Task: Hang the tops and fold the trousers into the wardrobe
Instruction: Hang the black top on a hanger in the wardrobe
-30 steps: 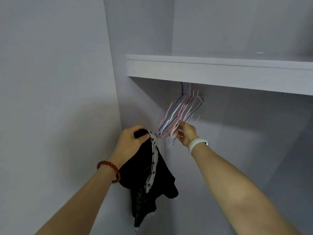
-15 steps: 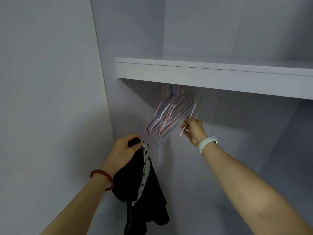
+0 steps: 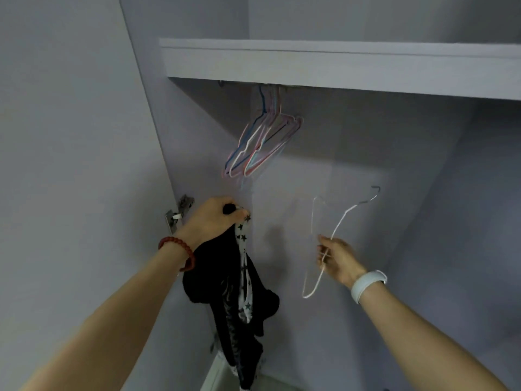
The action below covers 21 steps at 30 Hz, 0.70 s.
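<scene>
Inside the wardrobe (image 3: 394,165), w/ its pale grey walls, you faced the back left corner. Overhead ran a thick shelf (image 3: 338,66), and just under its front edge a bunch of coloured wire hangers (image 3: 262,145) hung close together, pink, blue and white, tilted toward the left wall. Lower down on the left, a black top (image 3: 234,300) w/ a white star-print strip dangled from your left hand (image 3: 214,221); that hand's fingers were curled tight round the bunched fabric at the top, and the rest of the garment fell freely past your forearm toward the wardrobe floor. To the right, well apart from the hanging bunch, your right hand (image 3: 337,258) pinched a single white wire hanger (image 3: 338,224) along its lower arm, thumb and fingers closed on the wire, hook end pointing up and to the right, touching nothing. A red bead bracelet (image 3: 180,249) sat on your left wrist, a white band (image 3: 366,285) on your right. A metal hinge (image 3: 180,213) showed on the left panel, beside your left hand.
</scene>
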Each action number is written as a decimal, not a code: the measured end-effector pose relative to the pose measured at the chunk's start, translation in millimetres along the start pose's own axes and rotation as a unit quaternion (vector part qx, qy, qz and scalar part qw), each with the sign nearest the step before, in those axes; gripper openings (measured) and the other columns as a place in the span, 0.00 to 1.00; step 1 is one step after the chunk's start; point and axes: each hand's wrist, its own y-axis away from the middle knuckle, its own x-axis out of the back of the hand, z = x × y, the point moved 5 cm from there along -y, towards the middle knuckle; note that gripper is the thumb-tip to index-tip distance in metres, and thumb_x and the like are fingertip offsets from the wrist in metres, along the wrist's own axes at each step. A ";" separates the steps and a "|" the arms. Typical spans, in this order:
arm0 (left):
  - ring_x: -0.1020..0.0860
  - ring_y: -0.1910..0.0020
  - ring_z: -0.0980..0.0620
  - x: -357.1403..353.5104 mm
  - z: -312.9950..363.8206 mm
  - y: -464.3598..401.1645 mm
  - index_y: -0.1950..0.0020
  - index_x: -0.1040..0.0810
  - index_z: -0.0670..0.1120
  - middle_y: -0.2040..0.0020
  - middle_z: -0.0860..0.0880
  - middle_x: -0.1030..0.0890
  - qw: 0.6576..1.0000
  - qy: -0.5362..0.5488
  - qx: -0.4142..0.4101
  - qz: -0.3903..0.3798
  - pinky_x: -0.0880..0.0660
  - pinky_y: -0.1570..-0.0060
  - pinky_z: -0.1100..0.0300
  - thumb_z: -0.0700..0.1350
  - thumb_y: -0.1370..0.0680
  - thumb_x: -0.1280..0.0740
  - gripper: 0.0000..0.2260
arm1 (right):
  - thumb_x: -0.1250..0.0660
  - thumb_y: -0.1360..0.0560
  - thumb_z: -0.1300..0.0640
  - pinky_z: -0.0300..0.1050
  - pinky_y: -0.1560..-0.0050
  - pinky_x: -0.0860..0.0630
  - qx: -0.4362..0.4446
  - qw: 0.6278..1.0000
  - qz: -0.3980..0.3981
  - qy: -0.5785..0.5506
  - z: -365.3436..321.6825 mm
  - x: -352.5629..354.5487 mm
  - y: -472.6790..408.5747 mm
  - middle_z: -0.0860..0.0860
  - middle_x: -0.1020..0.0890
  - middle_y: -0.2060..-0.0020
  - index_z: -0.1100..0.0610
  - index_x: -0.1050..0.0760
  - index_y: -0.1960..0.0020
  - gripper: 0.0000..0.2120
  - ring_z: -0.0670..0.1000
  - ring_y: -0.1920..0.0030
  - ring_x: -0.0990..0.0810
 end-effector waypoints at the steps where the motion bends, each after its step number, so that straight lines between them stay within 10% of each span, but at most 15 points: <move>1: 0.27 0.64 0.52 -2.3 2.5 1.2 0.58 0.22 0.38 0.64 0.47 0.23 1.000 -0.008 -0.003 0.002 0.31 0.62 0.59 0.45 0.24 0.33 0.10 | 0.39 0.21 0.62 0.31 0.81 0.37 0.003 0.999 0.038 0.031 3.7 11.7 -4.0 0.51 0.31 0.79 0.57 0.37 0.65 0.14 0.45 0.83 0.34; 8: 0.22 0.57 0.50 -8.2 11.7 1.3 0.58 0.20 0.46 0.58 0.47 0.18 0.997 -0.033 -0.009 0.067 0.26 0.55 0.58 0.47 0.24 0.32 0.06 | 0.37 0.22 0.58 0.41 0.72 0.36 0.222 0.942 0.084 0.236 29.5 32.1 19.7 0.54 0.36 0.77 0.55 0.41 0.71 0.20 0.50 0.74 0.36; 13: 0.25 0.62 0.55 -19.1 15.1 3.0 0.57 0.20 0.45 0.63 0.52 0.21 0.997 -0.003 -0.015 0.069 0.32 0.65 0.67 0.48 0.24 0.32 0.06 | 0.37 0.24 0.66 0.40 0.63 0.27 0.186 0.962 0.034 0.198 10.3 31.5 17.0 0.53 0.27 0.68 0.54 0.33 0.45 0.12 0.49 0.70 0.28; 21: 0.23 0.54 0.50 -26.2 7.3 0.1 0.57 0.21 0.47 0.57 0.50 0.20 0.999 -0.007 -0.012 0.043 0.31 0.55 0.62 0.46 0.23 0.33 0.04 | 0.36 0.23 0.51 0.40 0.71 0.42 0.251 0.937 0.160 0.185 4.8 37.9 30.2 0.53 0.39 0.75 0.58 0.41 0.72 0.24 0.48 0.71 0.42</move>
